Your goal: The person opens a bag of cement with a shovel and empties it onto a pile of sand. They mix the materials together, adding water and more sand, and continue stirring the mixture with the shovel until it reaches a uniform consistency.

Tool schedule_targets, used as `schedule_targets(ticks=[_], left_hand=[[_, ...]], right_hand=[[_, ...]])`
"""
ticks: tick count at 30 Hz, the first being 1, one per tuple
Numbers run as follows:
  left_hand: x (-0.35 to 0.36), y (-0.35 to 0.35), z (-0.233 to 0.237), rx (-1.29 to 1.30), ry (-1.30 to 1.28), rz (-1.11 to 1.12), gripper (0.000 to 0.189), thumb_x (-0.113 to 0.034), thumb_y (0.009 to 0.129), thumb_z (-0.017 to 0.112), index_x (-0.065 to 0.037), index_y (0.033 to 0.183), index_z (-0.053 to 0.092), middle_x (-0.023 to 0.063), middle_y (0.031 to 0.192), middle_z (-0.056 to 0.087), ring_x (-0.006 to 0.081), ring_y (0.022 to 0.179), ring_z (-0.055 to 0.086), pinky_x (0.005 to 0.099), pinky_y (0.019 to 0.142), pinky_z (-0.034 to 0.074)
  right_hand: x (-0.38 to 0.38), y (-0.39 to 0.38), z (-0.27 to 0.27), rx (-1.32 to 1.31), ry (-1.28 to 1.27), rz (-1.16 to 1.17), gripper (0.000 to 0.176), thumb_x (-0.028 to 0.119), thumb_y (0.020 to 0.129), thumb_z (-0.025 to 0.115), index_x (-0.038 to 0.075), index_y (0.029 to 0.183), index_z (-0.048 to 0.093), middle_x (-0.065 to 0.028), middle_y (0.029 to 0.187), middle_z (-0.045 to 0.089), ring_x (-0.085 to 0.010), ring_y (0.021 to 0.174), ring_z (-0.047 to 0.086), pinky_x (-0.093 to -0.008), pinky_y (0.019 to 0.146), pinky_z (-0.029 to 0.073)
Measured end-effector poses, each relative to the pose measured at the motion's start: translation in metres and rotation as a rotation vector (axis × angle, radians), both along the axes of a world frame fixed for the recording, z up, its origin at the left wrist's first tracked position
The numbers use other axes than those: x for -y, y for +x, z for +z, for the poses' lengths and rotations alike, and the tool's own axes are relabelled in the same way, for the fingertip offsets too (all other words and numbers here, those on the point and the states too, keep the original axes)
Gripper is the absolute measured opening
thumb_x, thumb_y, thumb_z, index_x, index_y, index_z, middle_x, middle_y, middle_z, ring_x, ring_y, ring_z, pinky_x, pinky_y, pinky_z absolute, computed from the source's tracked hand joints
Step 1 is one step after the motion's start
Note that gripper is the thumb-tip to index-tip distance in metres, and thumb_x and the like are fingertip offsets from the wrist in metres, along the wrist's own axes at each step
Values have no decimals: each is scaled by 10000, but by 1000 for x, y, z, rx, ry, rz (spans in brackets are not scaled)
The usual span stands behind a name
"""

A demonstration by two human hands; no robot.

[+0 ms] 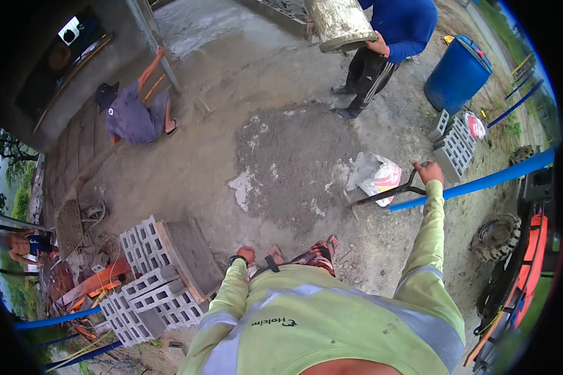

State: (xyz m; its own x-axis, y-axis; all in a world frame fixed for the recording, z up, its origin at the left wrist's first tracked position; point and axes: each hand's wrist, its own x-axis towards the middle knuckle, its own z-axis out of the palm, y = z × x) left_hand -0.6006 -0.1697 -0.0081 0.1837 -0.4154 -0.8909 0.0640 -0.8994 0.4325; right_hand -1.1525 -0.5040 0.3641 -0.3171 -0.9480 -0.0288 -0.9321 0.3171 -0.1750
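My right hand [430, 172] is closed round the D-shaped grip of a shovel [381, 196], which slants down to the ground on my right. The shovel's lower end rests beside a torn cement bag [378, 177]. My left hand [246, 253], with a dark band at the wrist, hangs near my hip in a fist, and nothing shows in it. In front of my feet spreads a flat patch of grey mix [294, 162] with pale dry powder at its edges.
Ahead, a person in blue [406, 28] tips a mix-coated bucket [341, 22]. Another person [134, 112] crouches by a post at the left. Concrete blocks [147, 244] and a wooden-edged board [191, 256] stand left; more blocks [455, 150], a blue drum [458, 72] and a blue pipe [481, 181] lie right.
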Motion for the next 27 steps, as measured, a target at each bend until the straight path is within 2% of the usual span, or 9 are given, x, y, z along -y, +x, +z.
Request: schedule_targets(ticks=[5, 9, 11, 15, 18, 20, 21, 24, 27], left_hand=[[29, -4, -6, -47, -36, 12, 247, -132, 841, 494, -138, 1064, 601, 76, 846, 655, 224, 652, 631, 390, 560, 532], [95, -38, -4, -138, -118, -3, 264, -214, 887, 528, -124, 1133, 561, 89, 890, 650, 217, 703, 618, 397, 619, 529], [133, -68, 24, -255, -106, -105, 487, -418, 900, 554, -99, 1258, 471, 123, 1016, 636, 236, 834, 621, 419, 722, 524], [209, -165, 84, -697, 151, 9, 783, -616, 846, 536, -53, 1358, 353, 211, 1141, 592, 313, 935, 627, 460, 797, 522], [256, -237, 124, -727, 230, 201, 704, -565, 854, 561, -30, 1279, 395, 224, 1123, 576, 341, 943, 620, 462, 788, 528], [292, -275, 75, -679, -5, 837, 514, -463, 886, 557, -25, 1127, 438, 202, 1007, 580, 349, 872, 626, 468, 728, 544], [311, -278, 31, -653, -82, 999, 320, -328, 899, 538, -46, 1009, 434, 157, 878, 557, 336, 731, 625, 446, 601, 542], [370, -260, 20, -487, -138, 850, 153, -172, 861, 519, -73, 766, 453, 70, 602, 484, 233, 530, 527, 387, 501, 470], [429, -287, -14, -360, -87, 751, 151, -170, 846, 534, -57, 768, 471, 91, 618, 501, 251, 500, 524, 397, 483, 473]], right_hand=[[-52, 62, -24, 99, -69, 168, 580, 553, 692, 689, 0, 865, 667, -215, 812, 663, -389, 787, 642, -437, 741, 493], [-114, 136, 37, 28, 59, 182, 506, 528, 694, 712, 50, 852, 670, -166, 754, 664, -365, 740, 637, -435, 684, 501], [-137, 134, 59, 55, 55, 169, 473, 497, 696, 730, 44, 811, 658, -156, 710, 654, -371, 679, 621, -427, 639, 491], [-151, 114, 88, 304, -80, 91, 357, 320, 731, 781, 8, 729, 606, -64, 581, 563, -182, 513, 481, -321, 513, 386], [-147, 104, 84, 576, -82, -97, 328, 235, 767, 777, -12, 693, 574, 33, 565, 467, -44, 560, 362, -249, 477, 293], [-133, 96, 67, 726, -63, -162, 302, 224, 791, 754, 13, 703, 556, 47, 569, 456, -40, 548, 365, -235, 482, 286], [-124, 88, 51, 780, -55, -169, 292, 217, 801, 744, 18, 707, 551, 49, 569, 452, -38, 546, 363, -234, 482, 285], [-84, 69, 1, 957, 13, -229, 290, 207, 822, 720, 28, 700, 527, 50, 573, 445, -40, 547, 355, -233, 484, 284], [-47, 41, -46, 971, 0, -243, 309, 220, 836, 705, 48, 683, 499, 46, 575, 436, -34, 556, 353, -222, 489, 287]])
